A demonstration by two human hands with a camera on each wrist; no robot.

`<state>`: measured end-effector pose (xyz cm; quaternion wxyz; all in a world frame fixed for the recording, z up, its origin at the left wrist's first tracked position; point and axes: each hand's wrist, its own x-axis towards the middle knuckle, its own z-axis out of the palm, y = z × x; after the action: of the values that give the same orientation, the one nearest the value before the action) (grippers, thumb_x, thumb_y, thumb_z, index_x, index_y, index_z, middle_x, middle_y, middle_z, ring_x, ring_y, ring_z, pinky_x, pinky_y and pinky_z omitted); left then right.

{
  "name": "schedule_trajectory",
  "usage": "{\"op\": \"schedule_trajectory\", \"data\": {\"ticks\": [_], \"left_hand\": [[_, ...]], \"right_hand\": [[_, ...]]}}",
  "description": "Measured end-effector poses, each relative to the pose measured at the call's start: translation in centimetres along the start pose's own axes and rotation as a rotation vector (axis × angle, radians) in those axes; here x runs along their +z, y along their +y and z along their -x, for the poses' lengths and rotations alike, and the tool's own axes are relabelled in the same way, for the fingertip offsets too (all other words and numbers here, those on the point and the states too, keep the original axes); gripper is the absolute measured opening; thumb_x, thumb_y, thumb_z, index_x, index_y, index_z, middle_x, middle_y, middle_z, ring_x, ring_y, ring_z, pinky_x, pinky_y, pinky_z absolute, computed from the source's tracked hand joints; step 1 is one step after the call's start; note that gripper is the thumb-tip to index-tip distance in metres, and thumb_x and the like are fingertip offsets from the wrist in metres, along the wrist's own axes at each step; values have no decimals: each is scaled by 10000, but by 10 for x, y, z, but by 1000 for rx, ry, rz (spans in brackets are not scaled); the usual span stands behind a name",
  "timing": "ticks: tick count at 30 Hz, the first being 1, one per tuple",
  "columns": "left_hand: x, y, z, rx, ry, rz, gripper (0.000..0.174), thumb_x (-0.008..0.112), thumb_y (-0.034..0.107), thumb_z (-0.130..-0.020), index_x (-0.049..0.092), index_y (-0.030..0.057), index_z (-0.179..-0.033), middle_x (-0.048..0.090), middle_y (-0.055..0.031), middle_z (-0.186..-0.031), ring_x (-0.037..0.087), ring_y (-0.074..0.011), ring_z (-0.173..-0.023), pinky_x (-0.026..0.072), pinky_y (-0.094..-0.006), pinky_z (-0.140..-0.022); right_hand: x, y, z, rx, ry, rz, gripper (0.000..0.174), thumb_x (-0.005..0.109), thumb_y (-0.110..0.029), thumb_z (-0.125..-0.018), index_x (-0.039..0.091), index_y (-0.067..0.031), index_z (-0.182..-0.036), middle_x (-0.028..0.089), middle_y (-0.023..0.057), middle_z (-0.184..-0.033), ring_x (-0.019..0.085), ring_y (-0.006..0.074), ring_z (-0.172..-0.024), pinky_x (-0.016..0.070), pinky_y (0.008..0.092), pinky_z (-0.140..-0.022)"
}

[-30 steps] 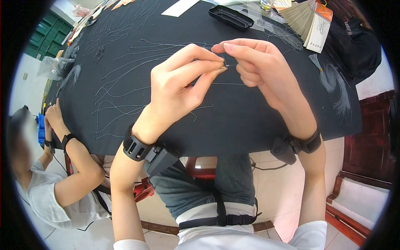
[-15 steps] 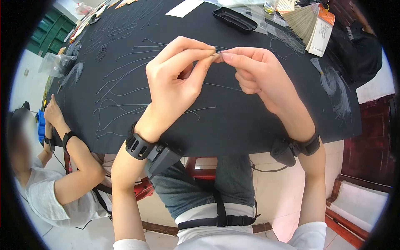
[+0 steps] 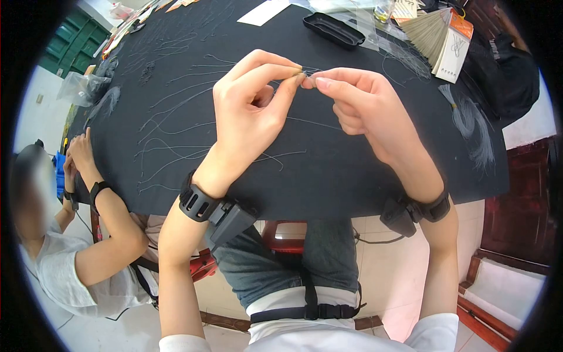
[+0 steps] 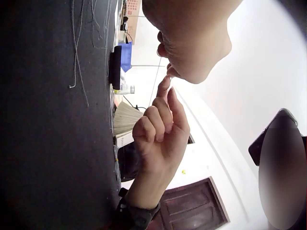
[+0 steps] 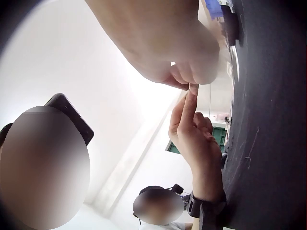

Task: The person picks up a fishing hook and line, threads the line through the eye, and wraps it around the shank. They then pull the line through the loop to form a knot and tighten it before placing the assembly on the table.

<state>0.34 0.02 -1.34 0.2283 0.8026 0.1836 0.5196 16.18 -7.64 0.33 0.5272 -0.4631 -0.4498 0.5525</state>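
Between thumb and fingertips, my left hand (image 3: pixel 252 102) pinches a thin grey line (image 3: pixel 307 71) above the table. My right hand (image 3: pixel 372 102) meets it from the right, thumb and index finger at the same bit of line, its other fingers curled. Both sets of fingertips sit close together and mostly hide what lies between them. In the left wrist view, a fine strand (image 4: pixel 154 86) runs down beside the right hand (image 4: pixel 163 129). Several thin grey lines (image 3: pixel 176 105) lie spread on the black table (image 3: pixel 363 176), left of and beneath the hands.
A black tray (image 3: pixel 334 30) and a fanned booklet (image 3: pixel 428 41) stand at the back. Bundles of grey line lie at right (image 3: pixel 466 120) and left (image 3: pixel 107 102). A plastic bag (image 3: pixel 79 88) sits at far left, near a seated person (image 3: pixel 88 264). A black bag (image 3: pixel 510 76) is far right.
The hands have come together: the right fingertips, apart from the left ones a second ago, now meet them. The left hand has turned slightly upright. The other person's hands have shifted a little.
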Motion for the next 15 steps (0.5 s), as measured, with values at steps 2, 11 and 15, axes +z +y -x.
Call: {"op": "schedule_trajectory", "data": {"ticks": [2,11,15], "left_hand": [[0,0,0,-26,-12,19,51,633,-32,-742,639,2,-779,617,-20,-800,364,15,-422,256,-160,-367],[1,0,0,-106,-52,55,33,634,-22,-741,634,5,-760,618,-13,-805,355,26,-428,247,-160,-363],[1,-1,0,-217,-50,157,34,629,-12,-752,642,5,-778,621,-25,-816,418,26,-480,287,-144,-381]], "right_hand": [[0,0,0,15,1,-7,234,554,-184,-870,612,15,-979,408,-78,-521,290,-5,-408,206,176,-371],[1,4,-1,-11,34,74,241,571,-199,-860,613,10,-973,442,-67,-534,326,-2,-416,241,164,-374],[2,3,-1,-17,36,40,239,569,-198,-862,609,9,-975,418,-76,-529,317,-5,-416,230,172,-369]]}}
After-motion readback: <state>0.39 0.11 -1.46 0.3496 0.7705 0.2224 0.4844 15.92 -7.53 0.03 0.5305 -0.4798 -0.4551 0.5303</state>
